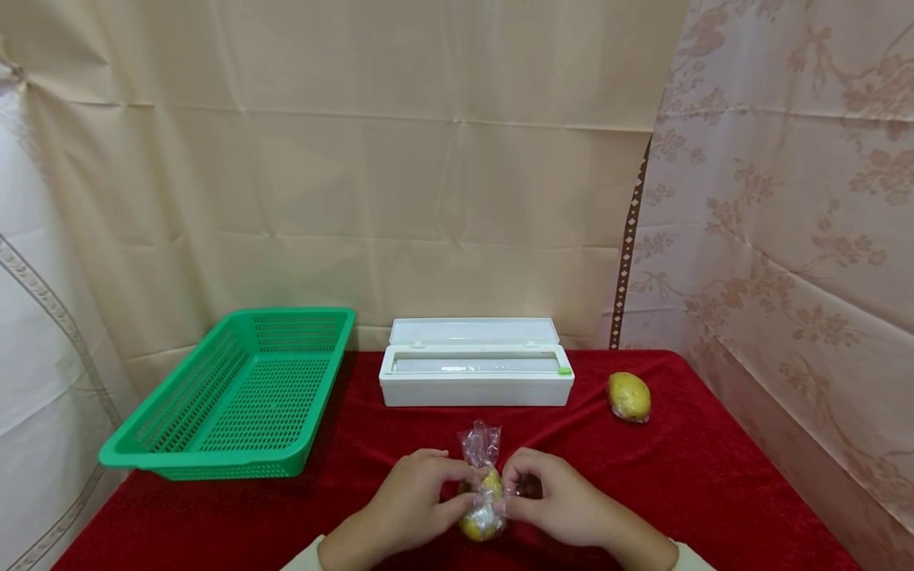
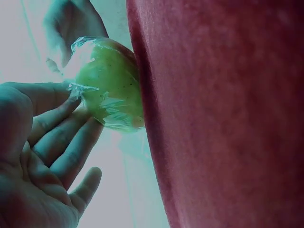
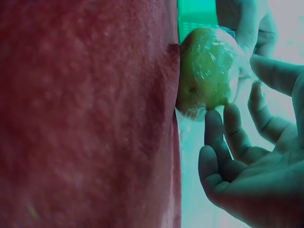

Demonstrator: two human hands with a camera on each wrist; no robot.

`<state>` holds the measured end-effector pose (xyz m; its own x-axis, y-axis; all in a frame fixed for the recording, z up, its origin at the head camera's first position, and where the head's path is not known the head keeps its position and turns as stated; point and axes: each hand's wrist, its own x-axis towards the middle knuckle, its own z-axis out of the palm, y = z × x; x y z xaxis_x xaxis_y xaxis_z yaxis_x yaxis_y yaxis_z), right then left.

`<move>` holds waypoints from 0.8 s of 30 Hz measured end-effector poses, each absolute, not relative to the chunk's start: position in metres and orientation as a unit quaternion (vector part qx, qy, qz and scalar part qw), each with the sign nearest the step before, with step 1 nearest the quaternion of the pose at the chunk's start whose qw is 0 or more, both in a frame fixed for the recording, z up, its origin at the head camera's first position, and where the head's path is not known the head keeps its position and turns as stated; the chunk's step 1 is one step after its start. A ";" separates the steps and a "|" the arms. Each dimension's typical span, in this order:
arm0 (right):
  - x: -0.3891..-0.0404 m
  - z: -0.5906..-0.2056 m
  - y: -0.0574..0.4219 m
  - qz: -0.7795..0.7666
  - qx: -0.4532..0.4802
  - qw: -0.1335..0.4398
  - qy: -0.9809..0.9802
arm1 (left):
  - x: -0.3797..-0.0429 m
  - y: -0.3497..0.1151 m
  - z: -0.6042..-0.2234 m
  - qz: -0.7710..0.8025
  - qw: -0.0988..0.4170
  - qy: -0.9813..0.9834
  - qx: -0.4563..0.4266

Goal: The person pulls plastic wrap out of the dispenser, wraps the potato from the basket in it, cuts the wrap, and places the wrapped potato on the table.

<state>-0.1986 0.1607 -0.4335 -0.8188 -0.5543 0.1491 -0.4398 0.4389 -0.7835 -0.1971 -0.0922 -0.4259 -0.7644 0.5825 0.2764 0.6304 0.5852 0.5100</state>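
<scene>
A yellow potato [image 1: 474, 526] wrapped in clear cling film [image 1: 481, 444] stands on the red cloth, and loose film sticks up beyond it. From the left side, my left hand [image 1: 421, 493] pinches the film at the potato's upper surface between thumb and forefinger. My right hand [image 1: 553, 496] holds the film from the other side, thumb and forefinger bent towards each other. In the left wrist view, the potato [image 2: 111, 83] shows creased film over its skin. Several fingertips of the right hand [image 3: 259, 137] lie close against the potato [image 3: 206, 76] in the right wrist view.
A white cling film dispenser [image 1: 477, 391] stands behind the hands with its lid up and a roll inside. At the left is a green plastic basket [image 1: 307, 452]. Another potato [image 1: 629, 396], with film around its underside, lies at the right. Curtains hang behind the table.
</scene>
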 end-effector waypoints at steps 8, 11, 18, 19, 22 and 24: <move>-0.194 -0.437 0.154 -0.458 -0.237 0.045 0.856 | -0.195 -0.091 -0.425 -0.343 0.017 -0.876 -0.337; -0.192 -0.436 0.152 -0.466 -0.239 0.035 0.851 | -0.195 -0.091 -0.425 -0.332 0.028 -0.876 -0.348; -0.192 -0.435 0.152 -0.477 -0.227 0.032 0.848 | -0.195 -0.090 -0.427 -0.348 0.029 -0.870 -0.347; -0.193 -0.435 0.152 -0.476 -0.222 0.031 0.851 | -0.195 -0.090 -0.427 -0.345 0.034 -0.870 -0.350; -0.195 -0.436 0.152 -0.469 -0.210 0.024 0.857 | -0.196 -0.090 -0.428 -0.339 0.044 -0.871 -0.353; -0.195 -0.436 0.152 -0.467 -0.215 0.016 0.858 | -0.195 -0.090 -0.428 -0.337 0.042 -0.873 -0.349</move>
